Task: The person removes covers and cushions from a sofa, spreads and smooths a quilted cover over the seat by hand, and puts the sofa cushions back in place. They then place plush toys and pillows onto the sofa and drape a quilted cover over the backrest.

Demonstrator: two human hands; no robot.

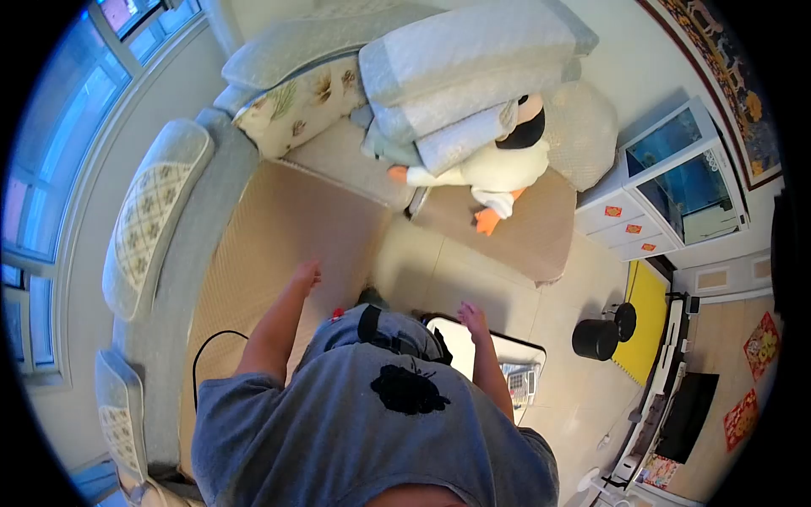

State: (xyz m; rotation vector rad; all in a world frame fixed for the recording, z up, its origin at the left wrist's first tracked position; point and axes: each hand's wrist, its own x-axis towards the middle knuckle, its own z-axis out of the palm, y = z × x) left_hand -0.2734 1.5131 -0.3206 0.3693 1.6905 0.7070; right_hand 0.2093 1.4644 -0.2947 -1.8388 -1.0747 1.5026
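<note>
My left hand (309,275) hangs over the brown ribbed seat cover (283,224) of the sofa, its fingers loosely bent with nothing visible in them. On the other side my right hand (473,319) is held above the edge of a white table (456,345) with a dark rim, fingers apart and holding nothing. A keypad device like a calculator (521,382) lies on that table beside my right forearm. Folded pale quilts (473,68) are piled on the sofa's far corner. Against them leans a white plush duck (511,165) with orange feet.
A floral cushion (300,106) rests against the sofa back. Beyond the sofa stands a white cabinet with a fish tank (688,190). Black round stools (596,339) stand on the tiled floor near a yellow mat (644,317). A TV (688,418) is along the right wall.
</note>
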